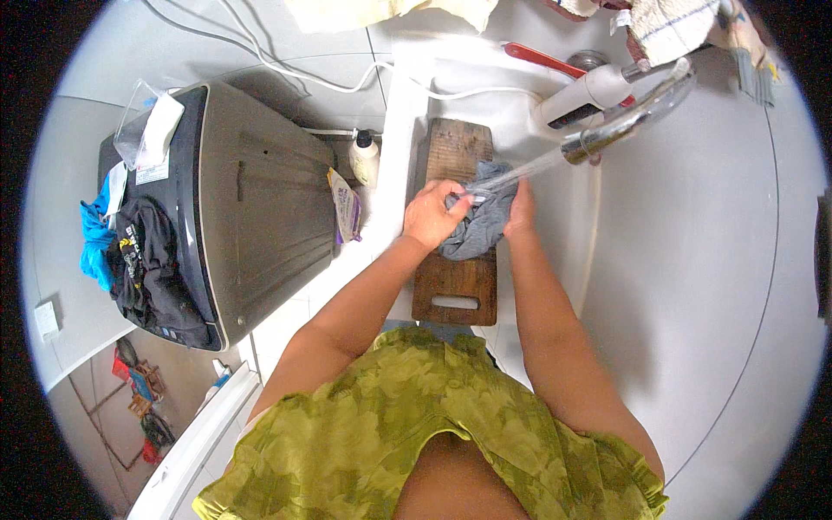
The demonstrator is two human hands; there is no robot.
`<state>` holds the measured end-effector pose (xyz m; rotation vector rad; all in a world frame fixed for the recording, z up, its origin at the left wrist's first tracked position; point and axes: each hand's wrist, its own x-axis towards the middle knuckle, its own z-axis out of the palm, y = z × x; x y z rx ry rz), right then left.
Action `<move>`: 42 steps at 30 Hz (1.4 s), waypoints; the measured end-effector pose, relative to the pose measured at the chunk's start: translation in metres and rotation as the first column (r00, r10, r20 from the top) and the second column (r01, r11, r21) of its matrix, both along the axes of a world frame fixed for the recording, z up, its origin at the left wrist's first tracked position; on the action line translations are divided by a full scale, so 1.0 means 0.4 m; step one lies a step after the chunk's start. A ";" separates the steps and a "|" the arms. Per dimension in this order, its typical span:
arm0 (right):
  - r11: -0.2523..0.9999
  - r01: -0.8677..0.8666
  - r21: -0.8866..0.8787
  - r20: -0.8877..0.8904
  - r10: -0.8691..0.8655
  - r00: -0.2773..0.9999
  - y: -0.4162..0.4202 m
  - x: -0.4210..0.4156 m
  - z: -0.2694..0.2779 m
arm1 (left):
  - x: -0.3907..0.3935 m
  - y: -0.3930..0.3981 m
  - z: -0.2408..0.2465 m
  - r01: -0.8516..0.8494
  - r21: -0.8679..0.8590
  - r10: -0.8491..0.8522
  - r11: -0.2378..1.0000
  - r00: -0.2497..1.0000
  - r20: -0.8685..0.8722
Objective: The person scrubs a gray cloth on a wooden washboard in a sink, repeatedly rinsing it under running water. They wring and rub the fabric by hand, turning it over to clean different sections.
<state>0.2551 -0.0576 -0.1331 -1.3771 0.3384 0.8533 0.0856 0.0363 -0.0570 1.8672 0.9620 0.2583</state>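
Observation:
A bunched grey cloth (482, 227) is gripped between my two hands over a wooden board (455, 279) with a slotted handle. My left hand (435, 211) pinches the cloth's upper left part between thumb and fingers. At the cloth's right edge is my right hand (521, 207), its fingers partly hidden behind the fabric. A stream of water runs from the curved faucet spout (578, 148) onto the cloth. The board lies lengthwise across the white sink (559, 214).
A red-handled brush or similar tool (543, 58) rests behind the faucet body (582, 94). To the left stands a washing machine (273, 188) with dark clothing (153, 266) on top. Between machine and sink are a white bottle (364, 159) and a printed packet (344, 207). Towels (673, 26) hang above.

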 end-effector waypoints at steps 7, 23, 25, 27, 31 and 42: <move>0.919 -0.381 -0.100 0.116 0.391 0.913 -0.113 -0.014 0.222 | -0.138 -0.026 0.163 0.370 0.003 -0.345 0.929 0.869 -0.355; 0.756 -0.469 0.456 0.479 0.236 0.846 -0.134 -0.053 0.457 | -0.056 0.020 0.081 -0.139 -0.277 0.232 0.951 0.912 0.338; 0.800 -0.600 -0.005 0.668 0.449 0.593 -0.146 -0.078 0.413 | -0.074 0.011 0.088 0.016 0.156 -0.040 0.988 0.987 0.154; 0.583 -0.667 -0.464 0.674 0.721 0.161 -0.152 -0.153 0.388 | -0.090 -0.005 0.074 0.168 0.246 -0.168 0.955 0.986 -0.019; 0.309 -0.516 -0.799 0.528 0.771 -0.355 -0.179 -0.248 0.319 | -0.084 -0.022 0.062 0.099 -0.247 -0.046 0.964 0.976 0.212; 0.928 -0.370 -0.040 0.232 0.369 0.900 -0.220 -0.151 0.268 | -0.072 -0.071 0.138 0.080 -0.015 -0.077 0.997 0.983 0.169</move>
